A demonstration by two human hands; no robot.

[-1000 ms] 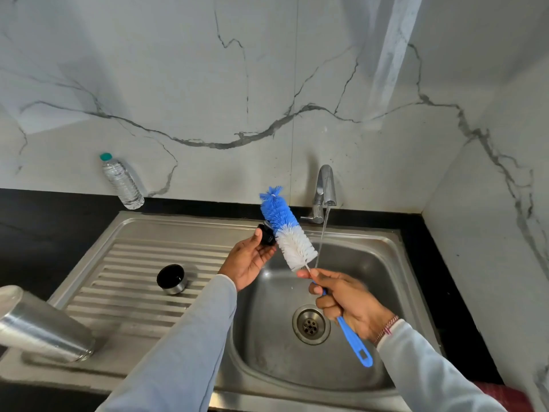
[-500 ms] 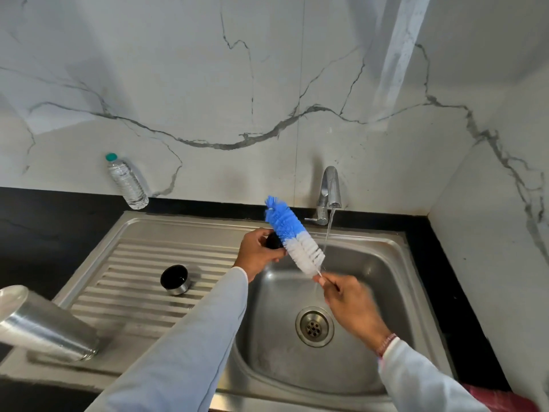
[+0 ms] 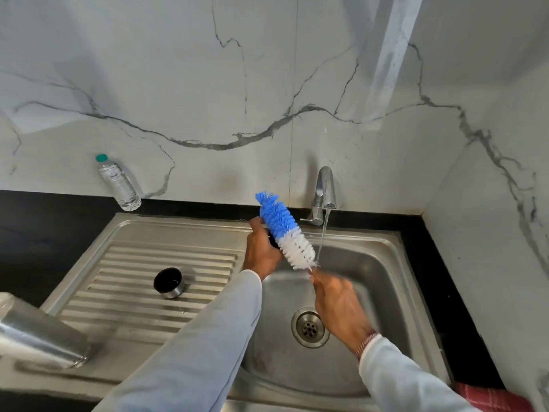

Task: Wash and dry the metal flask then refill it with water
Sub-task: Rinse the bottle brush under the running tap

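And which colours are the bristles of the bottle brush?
Blue at the tip, white nearer the handle: the bottle brush, seen in the head view.

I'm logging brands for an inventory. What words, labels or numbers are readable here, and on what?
None can be read.
Plastic bottle: no label or print legible.
Metal flask, tap, bottle brush: no markings visible.

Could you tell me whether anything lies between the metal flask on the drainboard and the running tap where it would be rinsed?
Yes: the left hand with its sleeve, and the bottle brush held by the right hand, cross the way from the metal flask to the tap. A small steel cap also sits on the drainboard.
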